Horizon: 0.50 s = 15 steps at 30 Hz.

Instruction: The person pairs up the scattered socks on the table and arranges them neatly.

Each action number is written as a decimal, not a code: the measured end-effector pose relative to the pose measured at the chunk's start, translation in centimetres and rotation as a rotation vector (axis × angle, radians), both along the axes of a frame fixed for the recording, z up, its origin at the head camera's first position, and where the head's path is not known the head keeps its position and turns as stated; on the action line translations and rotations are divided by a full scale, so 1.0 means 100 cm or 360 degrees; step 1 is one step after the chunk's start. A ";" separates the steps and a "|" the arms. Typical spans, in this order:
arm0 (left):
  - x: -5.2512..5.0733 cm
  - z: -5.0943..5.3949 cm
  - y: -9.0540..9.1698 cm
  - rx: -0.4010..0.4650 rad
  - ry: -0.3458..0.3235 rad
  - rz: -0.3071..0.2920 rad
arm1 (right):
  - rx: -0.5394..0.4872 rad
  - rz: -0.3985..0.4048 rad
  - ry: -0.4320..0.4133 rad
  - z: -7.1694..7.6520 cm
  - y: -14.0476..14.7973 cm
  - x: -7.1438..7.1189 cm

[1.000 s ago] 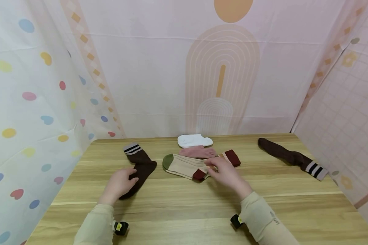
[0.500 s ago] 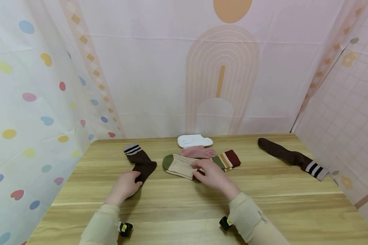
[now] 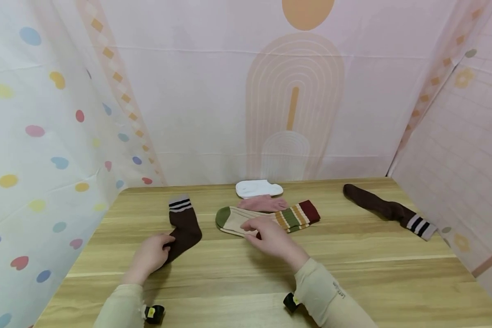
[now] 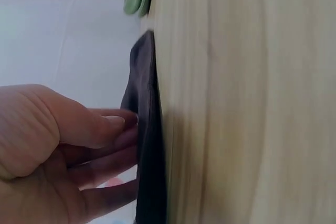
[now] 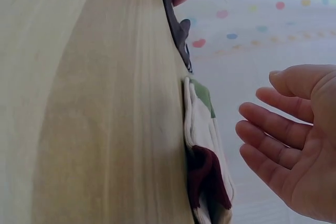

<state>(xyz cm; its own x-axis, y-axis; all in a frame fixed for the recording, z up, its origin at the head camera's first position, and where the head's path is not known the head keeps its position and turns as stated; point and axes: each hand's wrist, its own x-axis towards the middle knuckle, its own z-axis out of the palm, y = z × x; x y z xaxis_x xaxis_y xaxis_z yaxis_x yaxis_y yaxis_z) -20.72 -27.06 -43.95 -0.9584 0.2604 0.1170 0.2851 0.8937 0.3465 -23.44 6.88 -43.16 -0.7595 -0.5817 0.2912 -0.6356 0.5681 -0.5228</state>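
Note:
My left hand (image 3: 149, 255) is on a dark brown sock (image 3: 185, 230) with black and grey stripes at its cuff, at the left of the table. In the left wrist view its fingertips (image 4: 128, 192) touch the top of the brown sock (image 4: 149, 129), and the thumb lies a little apart from it. My right hand (image 3: 272, 239) hovers over a pair of cream socks (image 3: 238, 221) with green toes, dark red heels and striped cuffs. The right wrist view shows the right hand (image 5: 294, 135) with fingers spread, apart from the cream socks (image 5: 207, 129), holding nothing.
Behind the cream pair lie a pink sock item (image 3: 262, 203) and white low socks (image 3: 259, 188). Another dark brown striped sock (image 3: 389, 210) lies at the far right. Patterned cloth walls (image 3: 197, 114) border the wooden table (image 3: 229, 282) at the back and sides.
My left hand moves right, then back left, and the left brown sock has turned, its heel shifting nearer and leftward. My right hand has moved left over the cream socks.

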 end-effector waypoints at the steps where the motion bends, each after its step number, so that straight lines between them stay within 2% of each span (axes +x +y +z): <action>1: 0.001 -0.001 -0.004 0.0015 0.0002 -0.0013 | -0.0001 0.0005 -0.0011 -0.001 -0.001 0.000; 6: 0.004 -0.004 -0.021 0.0080 -0.0025 -0.0094 | 0.0009 0.0045 0.0001 -0.006 -0.006 -0.001; 15: 0.016 0.000 -0.044 0.0213 -0.0162 -0.0210 | 0.0069 0.0108 -0.0013 -0.010 -0.019 0.003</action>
<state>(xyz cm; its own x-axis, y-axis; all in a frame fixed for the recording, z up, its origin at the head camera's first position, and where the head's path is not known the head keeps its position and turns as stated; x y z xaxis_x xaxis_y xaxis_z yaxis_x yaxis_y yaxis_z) -19.12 -31.45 -44.00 -0.9258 0.3728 0.0632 0.3538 0.7950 0.4928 -23.17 5.00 -44.13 -0.7204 -0.6437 0.2583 -0.6689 0.5463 -0.5041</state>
